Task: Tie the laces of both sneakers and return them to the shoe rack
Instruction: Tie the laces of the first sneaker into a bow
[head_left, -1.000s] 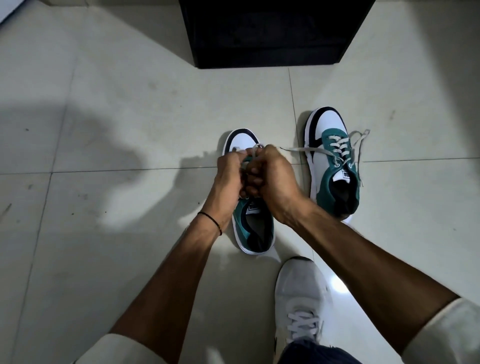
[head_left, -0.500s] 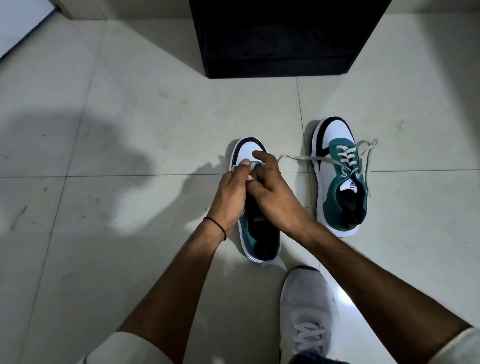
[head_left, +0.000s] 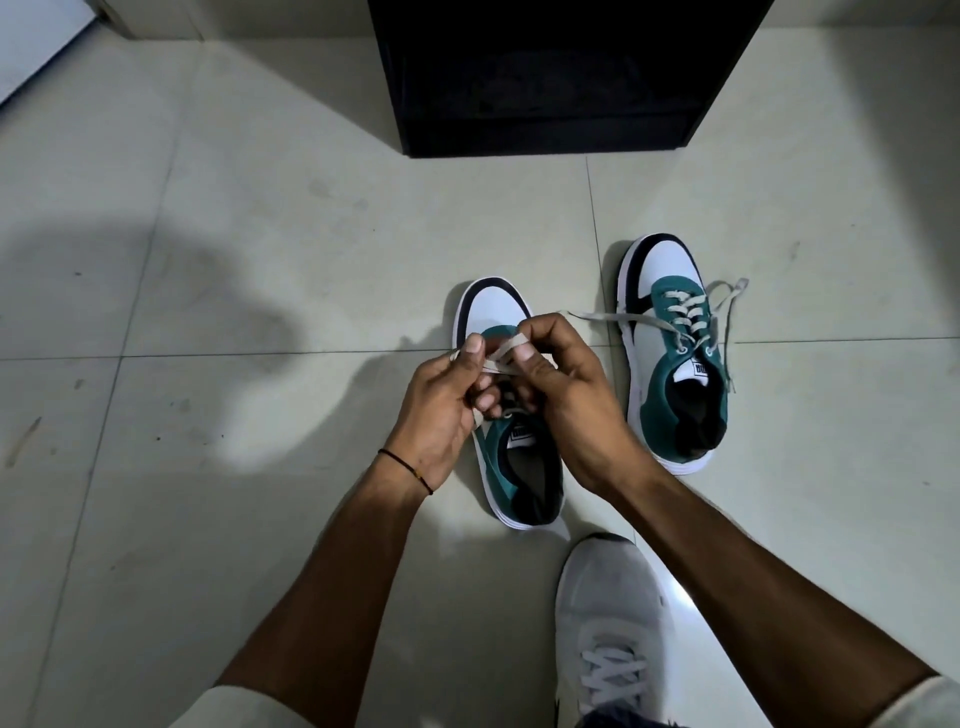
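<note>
Two white, teal and black sneakers stand on the tiled floor, toes pointing away from me. Over the left sneaker (head_left: 524, 467), my left hand (head_left: 447, 410) and my right hand (head_left: 571, 395) meet, each pinching a strand of its grey laces (head_left: 501, 356), which cross between my fingertips. The hands hide the sneaker's eyelets. The right sneaker (head_left: 670, 353) stands apart to the right with its laces (head_left: 727, 312) loose, one end trailing left across the floor. The black shoe rack (head_left: 545, 78) stands beyond, at the top of the view.
My own foot in a white shoe (head_left: 613, 623) rests on the floor just behind the left sneaker. A white door or panel edge (head_left: 36, 41) shows at the top left corner. Pale floor tiles (head_left: 234, 260) surround the sneakers.
My hands have separated slightly and lifted lace strands up, now crossed between the fingertips; earlier they were clenched together low over the sneaker. The view has shifted closer to the sneakers.
</note>
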